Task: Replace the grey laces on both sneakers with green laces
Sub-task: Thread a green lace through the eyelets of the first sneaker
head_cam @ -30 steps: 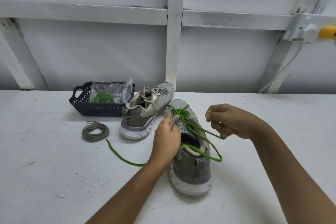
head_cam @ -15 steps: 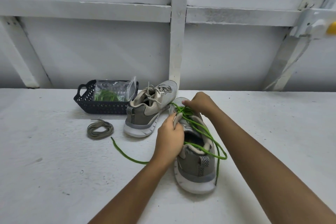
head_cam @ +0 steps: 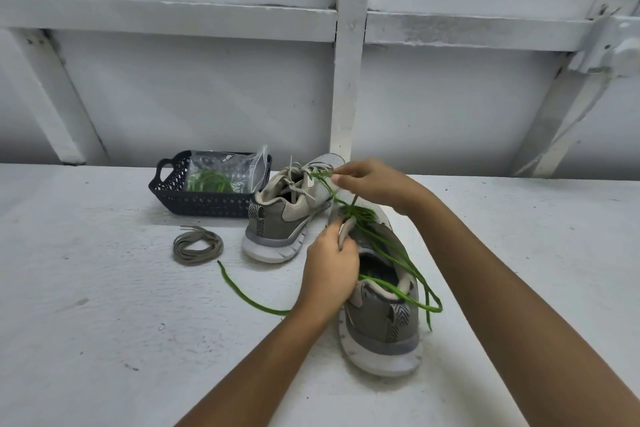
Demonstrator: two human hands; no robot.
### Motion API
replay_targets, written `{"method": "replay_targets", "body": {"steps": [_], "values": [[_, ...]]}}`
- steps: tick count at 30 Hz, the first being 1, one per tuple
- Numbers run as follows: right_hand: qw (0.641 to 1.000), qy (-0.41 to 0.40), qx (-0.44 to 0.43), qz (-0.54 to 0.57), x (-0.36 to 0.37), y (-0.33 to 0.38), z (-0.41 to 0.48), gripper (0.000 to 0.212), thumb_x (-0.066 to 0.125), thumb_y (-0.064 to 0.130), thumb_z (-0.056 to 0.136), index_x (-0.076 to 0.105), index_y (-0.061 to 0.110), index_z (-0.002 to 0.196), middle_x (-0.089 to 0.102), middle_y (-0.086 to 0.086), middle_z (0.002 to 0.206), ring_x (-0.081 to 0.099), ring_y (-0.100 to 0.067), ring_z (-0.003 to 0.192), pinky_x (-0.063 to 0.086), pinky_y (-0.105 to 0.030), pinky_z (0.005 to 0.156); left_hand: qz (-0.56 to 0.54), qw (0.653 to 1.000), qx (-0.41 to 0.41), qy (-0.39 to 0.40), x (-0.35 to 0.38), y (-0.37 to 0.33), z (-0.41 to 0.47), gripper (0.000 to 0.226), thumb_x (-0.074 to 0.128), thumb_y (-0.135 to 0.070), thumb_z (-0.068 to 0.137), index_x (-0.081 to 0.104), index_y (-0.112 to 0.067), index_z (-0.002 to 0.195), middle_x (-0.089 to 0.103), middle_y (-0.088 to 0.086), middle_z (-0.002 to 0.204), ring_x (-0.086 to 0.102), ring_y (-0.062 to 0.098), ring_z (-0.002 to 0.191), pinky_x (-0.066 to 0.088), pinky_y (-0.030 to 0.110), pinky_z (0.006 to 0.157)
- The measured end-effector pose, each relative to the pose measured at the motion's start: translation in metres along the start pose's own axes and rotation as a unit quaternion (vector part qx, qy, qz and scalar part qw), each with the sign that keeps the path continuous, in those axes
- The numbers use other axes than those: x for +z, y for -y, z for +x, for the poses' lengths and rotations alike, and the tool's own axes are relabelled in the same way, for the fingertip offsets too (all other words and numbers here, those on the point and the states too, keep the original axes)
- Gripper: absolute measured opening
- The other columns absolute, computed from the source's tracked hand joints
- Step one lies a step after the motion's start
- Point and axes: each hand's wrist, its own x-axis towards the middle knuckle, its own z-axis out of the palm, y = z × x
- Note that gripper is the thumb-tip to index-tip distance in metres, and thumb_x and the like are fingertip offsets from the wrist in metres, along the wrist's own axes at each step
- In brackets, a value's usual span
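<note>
The near grey sneaker (head_cam: 384, 333) stands heel toward me, partly threaded with a green lace (head_cam: 398, 253). My left hand (head_cam: 329, 267) grips its tongue and left side. Above the toe, my right hand (head_cam: 370, 184) pinches the green lace and holds it taut. One loose end of the lace trails left on the table, another loops over the heel. Behind, the second sneaker (head_cam: 284, 218) still carries its grey laces. A removed grey lace (head_cam: 198, 245) lies coiled to its left.
A dark plastic basket (head_cam: 207, 199) at the back left holds a clear bag with green laces (head_cam: 211, 180). The white table (head_cam: 104, 322) ends at a white framed wall behind.
My right hand went from the right of the shoe to its toe eyelets, then rose up and back, drawing the green lace through. My left hand stayed on the tongue.
</note>
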Motion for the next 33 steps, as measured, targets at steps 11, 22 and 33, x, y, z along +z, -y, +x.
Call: {"method": "replay_targets", "body": {"steps": [11,22,33], "values": [[0.973,0.024,0.018,-0.229,0.004,-0.011,-0.051,0.026,0.061,0.034,0.086,0.072,0.011,0.091,0.068,-0.009,0.094,0.060,-0.023,0.085,0.046,-0.031,0.070,-0.009,1.000,0.000,-0.008,0.000,0.002,0.000,0.039,0.042,-0.011,0.093,0.057,-0.021,0.128,0.061,-0.007,0.119,0.052,0.006,0.105,0.036,0.016,0.085],[0.943,-0.050,-0.032,0.327,-0.011,-0.017,-0.079,0.028,0.038,0.003,0.094,0.048,0.011,0.070,0.072,-0.011,0.076,0.070,-0.021,0.080,0.053,-0.021,0.079,-0.007,1.000,-0.005,-0.024,0.001,0.000,0.000,0.039,0.043,-0.013,0.094,0.055,-0.020,0.130,0.061,-0.007,0.120,0.052,0.007,0.106,0.034,0.012,0.082],[0.992,-0.066,-0.003,-0.105,-0.021,-0.007,-0.072,0.020,0.058,0.033,0.090,0.067,0.015,0.086,0.070,0.002,0.081,0.061,-0.009,0.070,0.045,-0.024,0.066,-0.002,1.000,-0.003,-0.022,0.001,0.001,-0.001,0.040,0.044,-0.014,0.095,0.052,-0.020,0.134,0.060,-0.009,0.126,0.047,0.001,0.103,0.031,0.010,0.077]]}}
